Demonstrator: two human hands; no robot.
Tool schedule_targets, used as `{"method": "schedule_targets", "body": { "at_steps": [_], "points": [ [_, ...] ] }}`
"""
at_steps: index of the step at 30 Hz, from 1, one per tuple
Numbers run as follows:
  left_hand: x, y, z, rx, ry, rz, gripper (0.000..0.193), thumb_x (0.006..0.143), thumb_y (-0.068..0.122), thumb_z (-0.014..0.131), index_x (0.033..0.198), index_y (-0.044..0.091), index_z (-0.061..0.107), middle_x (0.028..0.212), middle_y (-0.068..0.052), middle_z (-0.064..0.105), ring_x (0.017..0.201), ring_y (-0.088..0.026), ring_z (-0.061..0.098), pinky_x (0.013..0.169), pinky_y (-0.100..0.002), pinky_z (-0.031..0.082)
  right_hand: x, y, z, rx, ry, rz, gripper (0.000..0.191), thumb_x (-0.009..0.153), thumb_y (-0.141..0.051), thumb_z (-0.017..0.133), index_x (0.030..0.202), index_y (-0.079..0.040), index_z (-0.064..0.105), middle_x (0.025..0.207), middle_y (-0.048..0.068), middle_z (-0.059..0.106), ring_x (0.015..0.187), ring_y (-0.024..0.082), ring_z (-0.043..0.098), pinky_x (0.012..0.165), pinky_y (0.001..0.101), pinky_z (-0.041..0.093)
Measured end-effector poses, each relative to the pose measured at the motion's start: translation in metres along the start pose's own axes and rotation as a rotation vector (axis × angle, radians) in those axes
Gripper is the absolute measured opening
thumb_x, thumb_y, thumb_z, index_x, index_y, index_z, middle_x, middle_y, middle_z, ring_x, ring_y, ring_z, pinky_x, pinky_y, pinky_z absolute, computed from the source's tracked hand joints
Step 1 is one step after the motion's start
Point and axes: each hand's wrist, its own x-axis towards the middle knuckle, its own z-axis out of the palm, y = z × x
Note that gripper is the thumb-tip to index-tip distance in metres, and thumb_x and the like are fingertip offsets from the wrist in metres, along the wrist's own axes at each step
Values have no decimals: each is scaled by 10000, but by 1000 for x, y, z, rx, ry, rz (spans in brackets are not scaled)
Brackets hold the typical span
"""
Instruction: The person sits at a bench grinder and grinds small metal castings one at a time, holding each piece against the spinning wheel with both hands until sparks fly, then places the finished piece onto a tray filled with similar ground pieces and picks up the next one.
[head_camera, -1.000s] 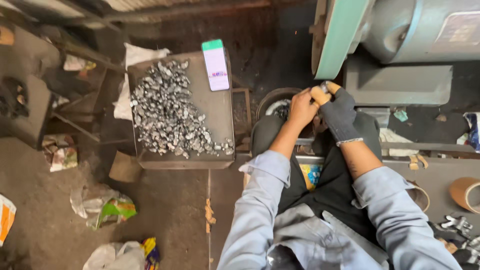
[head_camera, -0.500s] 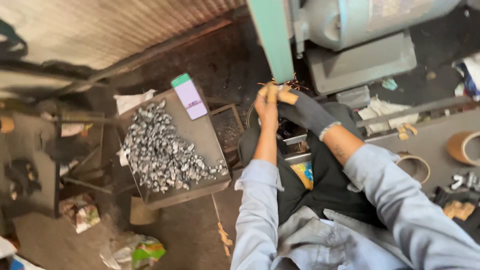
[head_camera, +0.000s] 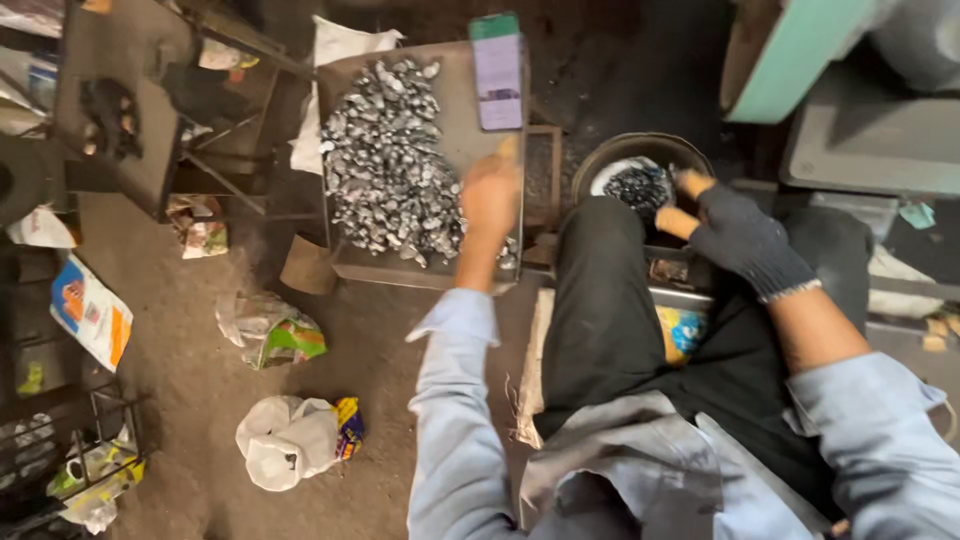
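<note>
My bare left hand (head_camera: 490, 195) reaches over the right side of a flat metal tray (head_camera: 345, 265) heaped with small silvery metal pieces (head_camera: 385, 165). Its fingers point down onto the pile, and motion blur hides whether they hold one. My right hand (head_camera: 735, 235), in a dark knit glove with bare fingertips, hovers at the edge of a round dark bowl (head_camera: 612, 153) that holds darker small pieces (head_camera: 640, 185). Its thumb and finger are apart, with nothing seen between them. A phone (head_camera: 497, 72) lies on the tray's far right corner.
A green-edged grey machine (head_camera: 840, 90) stands at the top right. A dark metal stand (head_camera: 120, 110) sits at the left. Crumpled bags and wrappers (head_camera: 290, 435) litter the dirt floor, beside a wire rack (head_camera: 60, 460) at the bottom left. My lap fills the bottom centre.
Both hands were together up at the machine. My left hand has swung left to the tray and my right has dropped to the bowl. The view has tilted down and left.
</note>
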Motion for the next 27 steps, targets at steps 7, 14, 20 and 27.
{"method": "schedule_targets", "body": {
  "at_steps": [7, 14, 20, 27],
  "points": [
    [17, -65, -11, 90, 64, -18, 522, 905, 156, 575, 1426, 126, 543, 1078, -139, 701, 1092, -351, 601, 882, -491, 467, 9, 15, 31, -212, -75, -174, 663, 922, -535, 631, 1369, -52, 555, 1317, 226, 621, 1261, 400, 535, 1006, 534, 338],
    [104, -14, -32, 147, 67, -130, 446, 1009, 197, 511, 1436, 303, 581, 1055, -174, 662, 1022, -359, 620, 844, -502, 473, -15, 9, 38, -312, -136, -10, 584, 917, -543, 585, 1290, -95, 580, 1290, 160, 642, 1224, 379, 578, 1007, 454, 453],
    [84, 26, -52, 125, -80, 90, 266, 944, 162, 527, 1104, 184, 739, 1124, -144, 698, 1075, -341, 659, 856, -520, 504, -30, 9, 36, -181, -65, 87, 643, 916, -499, 642, 1437, -141, 525, 1430, 119, 595, 1312, 310, 565, 1068, 396, 444],
    [-50, 154, -36, -909, 20, 125, 474, 905, 72, 616, 1376, 125, 637, 1218, -224, 691, 1176, -393, 655, 1012, -451, 514, -12, 32, 60, 334, 245, -118, 566, 953, -306, 655, 1428, -19, 549, 1325, 133, 687, 1241, 231, 639, 1026, 349, 478]
  ]
}}
